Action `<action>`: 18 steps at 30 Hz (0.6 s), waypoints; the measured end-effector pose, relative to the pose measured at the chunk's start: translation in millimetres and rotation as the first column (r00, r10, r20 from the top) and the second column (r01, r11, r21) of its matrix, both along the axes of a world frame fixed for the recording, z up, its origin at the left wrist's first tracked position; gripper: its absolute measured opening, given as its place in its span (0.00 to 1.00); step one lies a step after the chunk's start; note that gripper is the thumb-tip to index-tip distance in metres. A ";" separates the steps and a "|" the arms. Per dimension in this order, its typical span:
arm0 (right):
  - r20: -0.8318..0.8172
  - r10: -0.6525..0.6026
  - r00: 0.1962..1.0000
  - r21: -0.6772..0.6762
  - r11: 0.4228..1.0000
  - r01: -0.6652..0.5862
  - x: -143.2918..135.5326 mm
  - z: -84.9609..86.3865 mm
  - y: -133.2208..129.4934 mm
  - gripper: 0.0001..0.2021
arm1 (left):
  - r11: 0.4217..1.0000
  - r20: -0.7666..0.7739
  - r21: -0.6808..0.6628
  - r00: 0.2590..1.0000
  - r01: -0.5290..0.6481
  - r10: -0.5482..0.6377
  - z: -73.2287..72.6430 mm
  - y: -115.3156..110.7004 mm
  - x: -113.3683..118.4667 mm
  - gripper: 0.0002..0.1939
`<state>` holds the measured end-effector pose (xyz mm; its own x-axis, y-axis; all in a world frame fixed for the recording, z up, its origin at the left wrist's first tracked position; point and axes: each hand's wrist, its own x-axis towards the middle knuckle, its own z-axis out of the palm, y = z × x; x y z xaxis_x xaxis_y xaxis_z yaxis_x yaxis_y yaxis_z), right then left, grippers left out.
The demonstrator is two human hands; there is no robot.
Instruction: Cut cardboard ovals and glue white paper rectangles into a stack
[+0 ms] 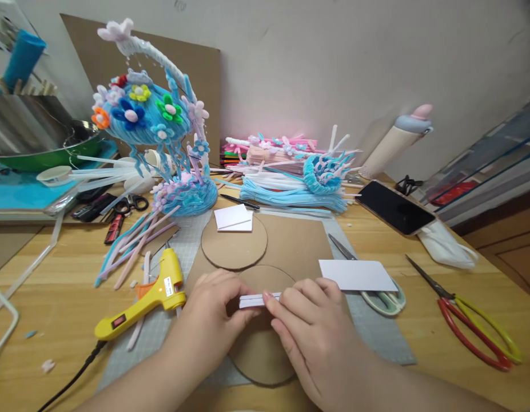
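Note:
Between my two hands is a small stack of white pieces (252, 300), seen edge-on above a round cardboard disc (265, 355). My left hand (215, 312) pinches the left end of the stack with fingers and thumb. Fingers of my right hand (311, 326) close on its right end, one fingertip pressing its near side. Farther back, a second cardboard disc (234, 249) bears flat white pieces (233, 218). A white rectangular card (357, 275) lies right of my right hand, partly over green-handled scissors (387, 302).
Left of my hands lies a yellow glue gun (168, 283) with a black cord. Red-and-yellow scissors (474, 329) and a phone (395, 207) lie right. Behind stand a flowered blue pipe-cleaner lamp (148, 114), pipe-cleaner bundles (290, 194) and a bottle (393, 143).

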<state>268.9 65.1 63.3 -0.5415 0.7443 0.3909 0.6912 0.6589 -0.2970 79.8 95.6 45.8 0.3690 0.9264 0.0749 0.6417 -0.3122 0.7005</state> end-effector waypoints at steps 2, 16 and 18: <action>0.010 -0.003 1.000 0.021 1.000 0.003 -1.7 -0.2 -0.7 0.13 | 1.000 -0.004 -0.001 1.000 -0.004 0.004 0.2 0.7 0.3 0.04; -0.562 -0.281 0.778 -0.620 0.766 -0.171 32.5 -9.9 28.2 0.29 | 0.976 0.342 -0.187 0.924 -0.110 0.170 0.9 -3.9 -5.0 0.03; -0.581 -0.294 0.759 -0.654 0.724 -0.221 27.5 -10.0 27.5 0.19 | 0.951 0.438 -0.296 0.872 -0.091 0.220 0.1 -3.9 -4.6 0.05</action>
